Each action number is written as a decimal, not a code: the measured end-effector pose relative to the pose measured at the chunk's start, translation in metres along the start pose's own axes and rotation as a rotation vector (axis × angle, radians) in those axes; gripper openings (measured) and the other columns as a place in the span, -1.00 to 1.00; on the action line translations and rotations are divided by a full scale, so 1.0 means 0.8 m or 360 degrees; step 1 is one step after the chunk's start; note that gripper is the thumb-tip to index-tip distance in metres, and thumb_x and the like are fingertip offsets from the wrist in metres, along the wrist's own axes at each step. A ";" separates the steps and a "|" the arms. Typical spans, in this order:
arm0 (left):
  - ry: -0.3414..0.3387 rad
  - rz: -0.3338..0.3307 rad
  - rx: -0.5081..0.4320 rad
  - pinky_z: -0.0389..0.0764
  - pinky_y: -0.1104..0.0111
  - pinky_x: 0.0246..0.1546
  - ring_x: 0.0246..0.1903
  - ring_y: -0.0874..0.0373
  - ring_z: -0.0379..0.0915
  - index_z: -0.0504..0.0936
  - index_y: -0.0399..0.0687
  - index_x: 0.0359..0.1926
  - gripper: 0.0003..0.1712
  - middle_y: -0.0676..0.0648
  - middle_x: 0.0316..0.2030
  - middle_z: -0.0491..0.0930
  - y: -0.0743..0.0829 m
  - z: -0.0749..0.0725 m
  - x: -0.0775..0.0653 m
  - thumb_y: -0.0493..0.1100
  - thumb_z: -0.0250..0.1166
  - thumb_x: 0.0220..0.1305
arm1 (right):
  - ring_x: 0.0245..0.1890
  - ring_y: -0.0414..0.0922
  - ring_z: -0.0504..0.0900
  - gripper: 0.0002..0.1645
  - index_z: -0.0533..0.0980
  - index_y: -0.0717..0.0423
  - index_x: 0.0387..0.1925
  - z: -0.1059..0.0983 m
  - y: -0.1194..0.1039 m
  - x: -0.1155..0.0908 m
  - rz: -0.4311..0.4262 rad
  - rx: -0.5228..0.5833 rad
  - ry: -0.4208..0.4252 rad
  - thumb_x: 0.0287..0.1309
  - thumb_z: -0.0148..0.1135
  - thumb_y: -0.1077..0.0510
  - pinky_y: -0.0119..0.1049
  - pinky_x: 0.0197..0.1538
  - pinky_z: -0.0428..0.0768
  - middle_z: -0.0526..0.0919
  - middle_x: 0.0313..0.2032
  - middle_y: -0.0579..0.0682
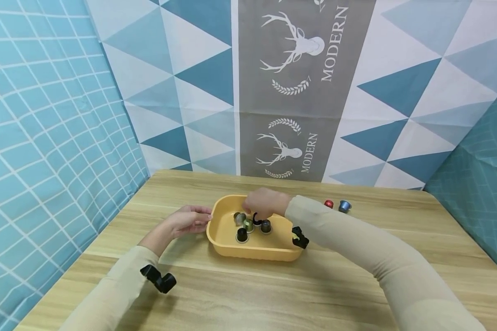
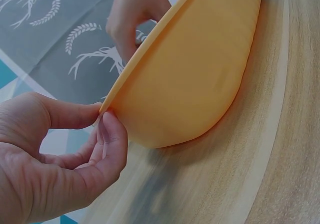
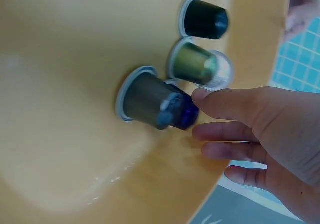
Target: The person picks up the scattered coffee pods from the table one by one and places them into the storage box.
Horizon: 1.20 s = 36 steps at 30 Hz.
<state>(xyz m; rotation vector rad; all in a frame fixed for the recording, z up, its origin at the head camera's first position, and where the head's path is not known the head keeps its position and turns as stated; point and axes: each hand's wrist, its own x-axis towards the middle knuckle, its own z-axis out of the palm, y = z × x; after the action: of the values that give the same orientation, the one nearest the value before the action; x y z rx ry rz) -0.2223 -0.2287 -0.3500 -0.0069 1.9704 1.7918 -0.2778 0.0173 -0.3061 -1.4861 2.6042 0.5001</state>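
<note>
My left hand [image 1: 189, 220] pinches the left rim of a yellow tray [image 2: 185, 69] between thumb and fingers. Inside the tray, my right hand [image 1: 265, 202] hovers over its far side, fingers slightly bent and apart. In the right wrist view its thumb tip is right at a dark blue coffee capsule [image 3: 189, 113], which a grey capsule [image 3: 145, 99] partly hides. Beside these stand a green capsule [image 3: 192, 63] and a black capsule [image 3: 205, 19]. Another capsule [image 1: 239, 219] lies tilted behind the green one, its pale foil lid showing.
On the wooden table [image 1: 248, 294], a red capsule [image 1: 329, 203] and a light blue capsule [image 1: 345, 206] lie right of the tray, beyond my right sleeve [image 1: 356, 239]. A patterned cloth [image 1: 207, 92] hangs behind the table, and a blue checked one [image 1: 45, 115] on the left.
</note>
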 end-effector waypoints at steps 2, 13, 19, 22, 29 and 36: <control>-0.0002 0.0001 -0.0002 0.61 0.54 -0.24 -0.28 0.29 0.51 0.17 -0.51 0.28 -0.42 0.02 -0.27 0.53 0.001 -0.001 0.000 -0.30 0.12 0.35 | -0.29 -0.12 0.58 -0.75 0.56 0.02 -0.21 -0.005 0.003 -0.003 0.0006 0.0048 0.0048 0.05 0.37 0.10 -0.22 -0.23 0.59 0.66 -0.20 -0.04; 0.0006 -0.0002 -0.0010 0.61 0.53 -0.22 -0.27 0.29 0.50 0.18 -0.51 0.28 -0.43 0.02 -0.28 0.53 -0.002 0.000 0.000 -0.30 0.11 0.35 | -0.20 -0.05 0.61 -0.72 0.56 0.14 -0.18 -0.007 0.017 -0.027 -0.0063 0.0270 0.0223 0.08 0.34 0.10 -0.19 -0.07 0.58 0.69 -0.18 0.06; 0.0008 -0.0009 -0.0017 0.61 0.53 -0.24 -0.29 0.29 0.49 0.19 -0.51 0.27 -0.43 0.03 -0.29 0.52 -0.003 0.000 0.000 -0.30 0.12 0.34 | -0.21 -0.07 0.62 -0.74 0.57 0.13 -0.18 0.003 0.019 -0.045 -0.0059 0.0340 0.0339 0.09 0.33 0.12 -0.22 -0.12 0.59 0.69 -0.20 0.05; 0.0008 -0.0008 -0.0018 0.61 0.54 -0.25 -0.29 0.30 0.49 0.19 -0.51 0.27 -0.43 0.03 -0.30 0.52 -0.003 0.000 0.000 -0.30 0.12 0.34 | -0.20 -0.08 0.61 -0.75 0.57 0.13 -0.19 0.007 0.021 -0.054 -0.0077 0.0358 0.0446 0.09 0.34 0.13 -0.23 -0.10 0.60 0.69 -0.21 0.05; 0.0007 0.0005 0.0003 0.61 0.54 -0.24 -0.29 0.31 0.50 0.18 -0.52 0.28 -0.42 0.03 -0.29 0.53 -0.001 0.000 0.000 -0.30 0.11 0.34 | -0.15 -0.08 0.62 -0.75 0.57 0.14 -0.18 0.016 0.026 -0.068 -0.0100 0.0432 0.0665 0.10 0.34 0.13 -0.22 -0.04 0.62 0.65 -0.18 0.05; -0.0012 0.0016 -0.0011 0.61 0.53 -0.25 -0.29 0.30 0.51 0.20 -0.52 0.24 -0.45 0.04 -0.30 0.54 -0.002 -0.001 0.001 -0.30 0.12 0.33 | -0.17 -0.14 0.59 -0.78 0.58 0.09 -0.19 0.029 0.027 -0.079 -0.0100 0.0349 0.0864 0.11 0.34 0.11 -0.25 -0.04 0.61 0.62 -0.21 -0.05</control>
<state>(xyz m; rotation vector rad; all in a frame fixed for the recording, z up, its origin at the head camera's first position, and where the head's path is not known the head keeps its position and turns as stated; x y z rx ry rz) -0.2227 -0.2290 -0.3513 0.0076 1.9623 1.8021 -0.2650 0.0864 -0.3071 -1.8160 2.8500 -0.2299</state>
